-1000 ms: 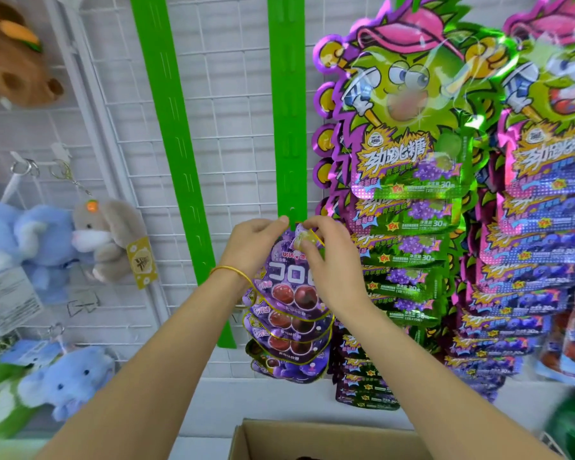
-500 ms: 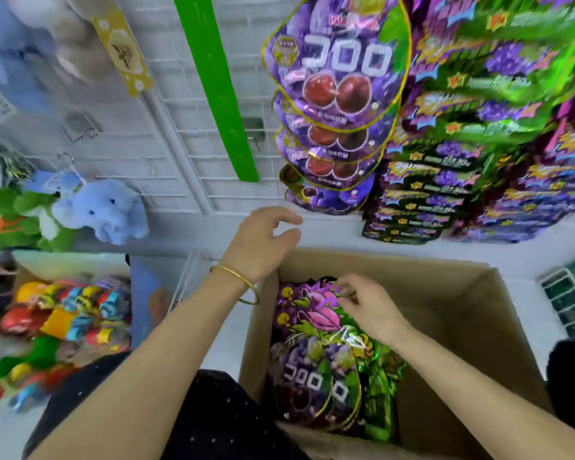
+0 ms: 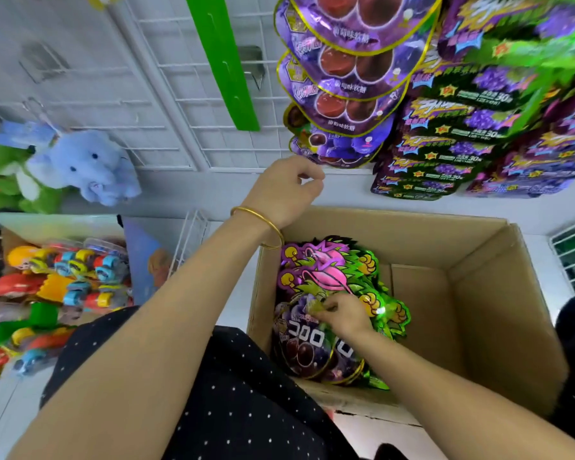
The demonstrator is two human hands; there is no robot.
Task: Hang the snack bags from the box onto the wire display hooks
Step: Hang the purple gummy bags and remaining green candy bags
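Observation:
An open cardboard box (image 3: pixel 472 293) stands below the wire display. Inside its left half lie green and pink monster-shaped snack bags (image 3: pixel 326 270) and purple grape gummy bags (image 3: pixel 307 346). My right hand (image 3: pixel 342 315) is down in the box and pinches the top edge of a purple gummy bag. My left hand (image 3: pixel 284 190) hovers above the box's far left corner with loosely curled fingers, holding nothing. A column of purple gummy bags (image 3: pixel 342 78) hangs on the white wire grid (image 3: pixel 166 104), just above my left hand.
Green and purple candy bags (image 3: pixel 478 127) hang in rows right of the gummy column. A green strip (image 3: pixel 223 61) runs down the grid. A blue plush elephant (image 3: pixel 87 164) hangs at left, above a pile of colourful toys (image 3: pixel 57 287). My dotted dark clothing (image 3: pixel 233 393) fills the bottom.
A second ago both hands were up at a hook with a purple gummy bag. My view has dropped to the box; my right hand has moved nearer me onto a purple gummy bag.

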